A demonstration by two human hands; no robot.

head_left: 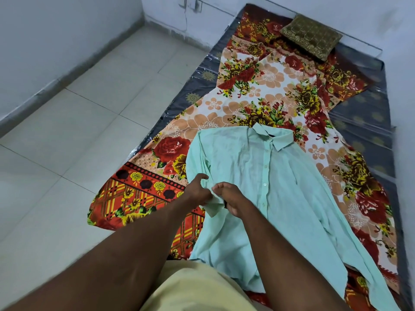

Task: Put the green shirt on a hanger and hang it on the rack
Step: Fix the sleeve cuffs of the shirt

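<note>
- The pale green, thin woven button-front shirt (265,180) lies flat, front up and buttoned, in the lower centre of the frame on a floral red, orange and cream bedsheet (258,86). Its collar points toward the upper right.
- The sheet covers a low grey mattress (359,108) on the pale tiled floor (67,131). A brown embroidered cushion (311,37) sits at the upper right.
- The left hand (197,191) and right hand (231,198) meet at lower centre over the cuff of the sleeve (213,206) folded across the shirt's left side.
- Grip state: the fingers of both hands are closed, pinching the cuff fabric between them. A small dark item shows at the right palm; it cannot be identified.
- No hanger or rack is in view.
- Handling judgement: the fabric appears light, soft and limp, with no stiffness of its own; it will sag and crease wherever unsupported.
- Recommended hold: take the shirt at the collar or shoulder seams, where doubled fabric gives firmer purchase. Open the upper buttons if the neck is too narrow for a hanger.
</note>
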